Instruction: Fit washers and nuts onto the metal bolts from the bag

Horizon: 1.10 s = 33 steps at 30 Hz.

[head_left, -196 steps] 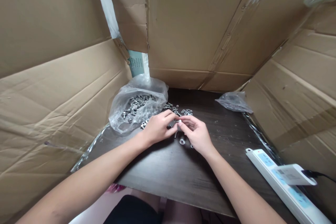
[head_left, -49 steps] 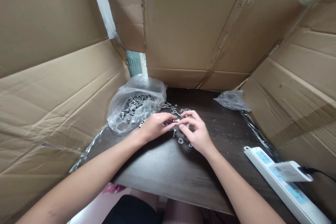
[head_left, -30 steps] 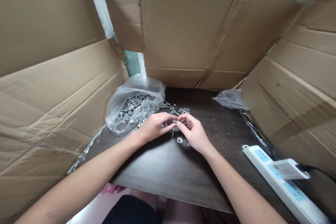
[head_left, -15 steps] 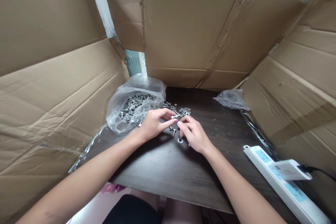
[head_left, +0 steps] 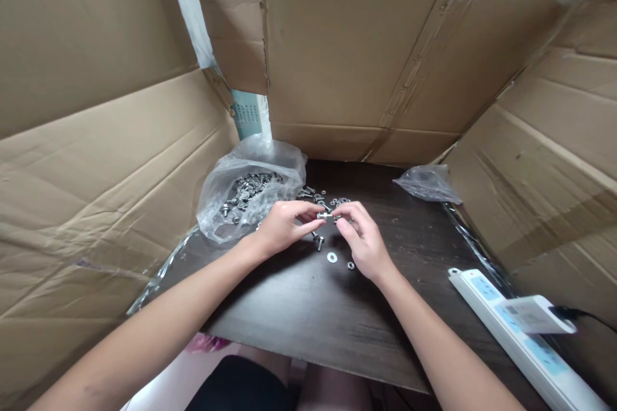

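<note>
My left hand (head_left: 282,228) pinches a small metal bolt (head_left: 324,216) by its left end, just above the dark wooden table (head_left: 308,308). My right hand (head_left: 362,241) pinches the bolt's other end with thumb and forefinger, where a small part sits on the shaft. Below the hands lie a loose bolt (head_left: 318,242), a washer (head_left: 331,257) and a nut (head_left: 351,265). More small fasteners (head_left: 315,195) are scattered just beyond the fingers. A clear plastic bag (head_left: 250,192) full of bolts sits to the left of my left hand.
Cardboard sheets wall the table on the left (head_left: 96,160), back (head_left: 366,51) and right (head_left: 540,160). A smaller crumpled plastic bag (head_left: 427,183) lies at the back right. A white power strip (head_left: 520,334) with a plug lies along the right front edge.
Both hands have lifted a little and closed in on the bolt; the right hand's fingers moved from the table up to the bolt's end. The loose washer and nut now show beside it.
</note>
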Tool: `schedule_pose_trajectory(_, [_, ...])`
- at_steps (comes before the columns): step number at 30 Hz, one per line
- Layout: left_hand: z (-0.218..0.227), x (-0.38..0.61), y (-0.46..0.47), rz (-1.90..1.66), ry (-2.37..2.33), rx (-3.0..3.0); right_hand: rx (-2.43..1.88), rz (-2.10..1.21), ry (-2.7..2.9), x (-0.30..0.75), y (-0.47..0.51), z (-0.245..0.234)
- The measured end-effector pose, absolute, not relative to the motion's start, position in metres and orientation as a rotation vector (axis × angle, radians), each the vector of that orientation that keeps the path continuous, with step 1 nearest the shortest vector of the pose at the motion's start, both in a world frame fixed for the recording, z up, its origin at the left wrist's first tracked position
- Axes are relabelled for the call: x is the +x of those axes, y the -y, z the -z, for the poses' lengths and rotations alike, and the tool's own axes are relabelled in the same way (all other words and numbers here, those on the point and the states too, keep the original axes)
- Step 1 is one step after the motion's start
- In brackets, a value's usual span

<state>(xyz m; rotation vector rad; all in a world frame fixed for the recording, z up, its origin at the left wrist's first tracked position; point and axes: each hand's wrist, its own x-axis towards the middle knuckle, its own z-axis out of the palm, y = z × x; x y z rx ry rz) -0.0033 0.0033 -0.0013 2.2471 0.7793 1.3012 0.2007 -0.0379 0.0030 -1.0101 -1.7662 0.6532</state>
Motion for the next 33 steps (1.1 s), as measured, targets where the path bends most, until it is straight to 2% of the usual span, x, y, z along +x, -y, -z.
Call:
schedule_pose_trajectory(3, [0.002,-0.003,-0.003,-1.278,-0.767,2.254,-0.961,-0.666,1.802,0.200,0.039,-0.007])
schedule_pose_trajectory(9, [0.004,-0.002,-0.004,-1.184,-0.769,2.264,-1.179,-0.561,1.795,0.199,0.034,-0.002])
schedule_pose_trajectory(13, [0.011,-0.001,-0.007,-1.029,-0.838,2.272,-1.229,-0.604,1.821,0.195,0.030,0.013])
schedule_pose_trajectory(17, [0.019,-0.001,-0.009,-0.860,-0.932,2.400,-1.214,-0.482,1.966,0.194,0.027,0.025])
schedule_pose_trajectory(33, [0.013,-0.003,-0.009,-0.811,-1.181,2.516,-1.349,-0.271,2.059,0.195,0.009,0.035])
